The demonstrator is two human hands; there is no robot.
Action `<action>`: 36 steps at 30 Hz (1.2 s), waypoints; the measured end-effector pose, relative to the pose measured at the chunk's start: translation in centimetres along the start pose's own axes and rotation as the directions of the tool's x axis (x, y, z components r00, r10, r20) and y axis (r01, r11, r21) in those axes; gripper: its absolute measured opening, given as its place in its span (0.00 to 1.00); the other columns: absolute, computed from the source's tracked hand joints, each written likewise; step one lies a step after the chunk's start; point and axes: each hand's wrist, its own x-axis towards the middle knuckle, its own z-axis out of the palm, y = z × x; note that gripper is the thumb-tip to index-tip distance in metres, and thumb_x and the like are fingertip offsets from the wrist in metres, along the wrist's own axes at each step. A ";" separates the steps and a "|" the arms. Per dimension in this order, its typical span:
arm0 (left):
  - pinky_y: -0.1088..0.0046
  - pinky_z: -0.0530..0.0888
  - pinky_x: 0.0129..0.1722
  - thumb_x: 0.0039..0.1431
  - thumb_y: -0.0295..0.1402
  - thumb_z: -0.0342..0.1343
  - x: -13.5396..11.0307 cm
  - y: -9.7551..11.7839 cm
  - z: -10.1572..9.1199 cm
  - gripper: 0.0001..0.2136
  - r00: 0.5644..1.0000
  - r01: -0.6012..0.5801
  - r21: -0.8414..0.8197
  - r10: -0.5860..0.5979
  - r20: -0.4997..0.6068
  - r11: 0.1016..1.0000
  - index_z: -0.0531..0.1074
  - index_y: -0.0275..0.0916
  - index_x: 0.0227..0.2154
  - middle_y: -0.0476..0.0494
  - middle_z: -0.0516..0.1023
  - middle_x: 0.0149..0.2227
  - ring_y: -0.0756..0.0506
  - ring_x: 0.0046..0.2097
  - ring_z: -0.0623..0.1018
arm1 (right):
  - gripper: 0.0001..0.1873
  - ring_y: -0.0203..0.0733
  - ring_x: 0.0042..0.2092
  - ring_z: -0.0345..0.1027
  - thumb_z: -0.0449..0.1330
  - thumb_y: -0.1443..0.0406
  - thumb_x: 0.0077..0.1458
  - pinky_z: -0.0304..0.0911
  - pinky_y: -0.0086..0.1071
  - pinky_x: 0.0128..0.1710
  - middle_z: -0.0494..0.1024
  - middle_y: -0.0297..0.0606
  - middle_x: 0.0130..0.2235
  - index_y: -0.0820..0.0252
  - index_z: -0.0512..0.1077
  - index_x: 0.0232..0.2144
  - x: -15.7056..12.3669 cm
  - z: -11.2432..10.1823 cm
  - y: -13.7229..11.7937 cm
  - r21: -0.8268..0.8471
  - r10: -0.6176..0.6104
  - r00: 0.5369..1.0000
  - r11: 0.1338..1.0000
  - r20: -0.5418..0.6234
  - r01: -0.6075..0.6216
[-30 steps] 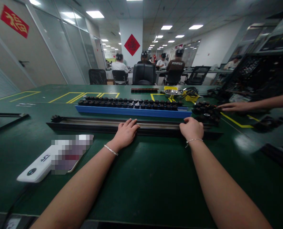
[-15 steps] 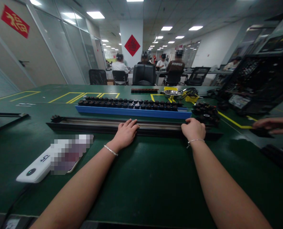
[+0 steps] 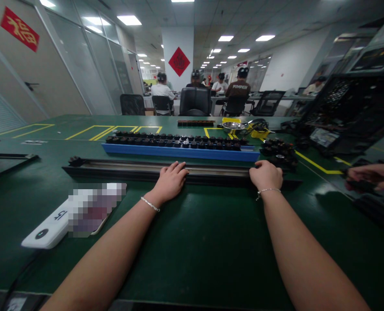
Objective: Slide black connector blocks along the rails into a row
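A long black channel-shaped rail (image 3: 130,171) with a pale metal strip along its middle lies across the green table. My left hand (image 3: 173,180) rests on the rail near its centre, fingers spread over its near edge. At the right part of the rail, my right hand (image 3: 265,176) is closed with its fingers curled down into the channel. What it holds, if anything, is hidden behind the hand. Just beyond the rail stands a blue tray (image 3: 179,151) bearing rows of small black parts. At the rail's left end sits a small black part (image 3: 75,160).
A pile of black parts (image 3: 278,151) lies beyond my right hand. At the right edge, another person's hand (image 3: 378,176) holds a black part. A white power bank (image 3: 46,233) and a phone lie at the near left. Farther back is a metal bowl (image 3: 233,126).
My right hand has shifted slightly rightward along the rail. My left hand stays where it was. The other person's hand has lifted and closed more around the black part.
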 end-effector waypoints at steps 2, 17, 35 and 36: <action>0.51 0.63 0.54 0.63 0.32 0.44 0.0 0.0 0.0 0.15 1.000 -0.002 -0.001 0.002 0.001 1.000 0.67 0.43 0.51 0.41 0.60 0.64 0.36 0.64 0.60 | 0.21 0.54 0.48 0.62 0.56 0.64 0.45 0.60 0.43 0.44 0.76 0.46 0.45 0.57 0.75 0.43 0.1 -0.1 0.1 -0.005 0.011 1.000 1.000 0.007 -0.011; 0.51 0.63 0.54 0.63 0.32 0.44 0.0 0.0 -0.1 0.15 1.000 0.008 -0.011 -0.007 0.009 1.000 0.67 0.45 0.51 0.41 0.60 0.64 0.37 0.64 0.59 | 0.21 0.56 0.50 0.61 0.56 0.64 0.45 0.60 0.44 0.45 0.75 0.46 0.46 0.58 0.75 0.44 0.5 -0.3 0.9 0.000 0.056 0.998 0.998 -0.018 -0.056; 0.51 0.63 0.54 0.64 0.33 0.43 0.0 0.0 0.0 0.15 1.000 0.004 -0.001 -0.004 0.006 1.000 0.67 0.45 0.51 0.42 0.60 0.64 0.37 0.64 0.59 | 0.22 0.57 0.50 0.60 0.56 0.65 0.43 0.59 0.48 0.46 0.74 0.47 0.46 0.57 0.75 0.43 1.4 -0.2 2.2 0.024 0.096 0.994 0.995 -0.047 -0.095; 0.51 0.63 0.54 0.64 0.33 0.43 0.0 0.0 -0.1 0.15 1.000 0.004 -0.003 -0.004 0.007 1.000 0.67 0.45 0.51 0.41 0.60 0.64 0.37 0.64 0.59 | 0.22 0.57 0.50 0.59 0.56 0.65 0.43 0.59 0.48 0.46 0.74 0.47 0.46 0.57 0.75 0.43 1.4 -0.2 2.3 0.025 0.096 0.994 0.995 -0.052 -0.095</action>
